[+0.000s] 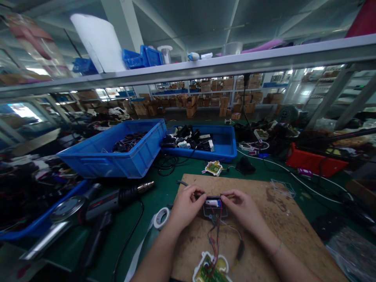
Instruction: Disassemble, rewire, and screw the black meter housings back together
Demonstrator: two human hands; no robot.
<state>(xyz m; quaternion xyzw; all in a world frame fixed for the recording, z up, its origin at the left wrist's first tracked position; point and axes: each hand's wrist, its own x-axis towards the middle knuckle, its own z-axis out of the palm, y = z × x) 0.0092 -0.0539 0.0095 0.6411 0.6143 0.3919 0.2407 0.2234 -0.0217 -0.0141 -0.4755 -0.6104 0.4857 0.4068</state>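
Head view: workshop, green bench [164, 192], wooden board [264, 203] on it. Near wooden board's far edge, small dark case [212, 197], white-blue piece [213, 203] inside; your left hand [189, 203] and right hand [241, 205] pinch its ends, fingers narrow. Wires [218, 231] reach circuit board [202, 274] at near edge; pulling case away could strain joints. Circuit board cut off; fingertip contact, case interior blurred.

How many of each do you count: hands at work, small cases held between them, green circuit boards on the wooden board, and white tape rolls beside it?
Hands: 2 (left hand, right hand)
Small case: 1
Green circuit board on the wooden board, partly out of frame: 1
White tape roll: 1
Total: 5
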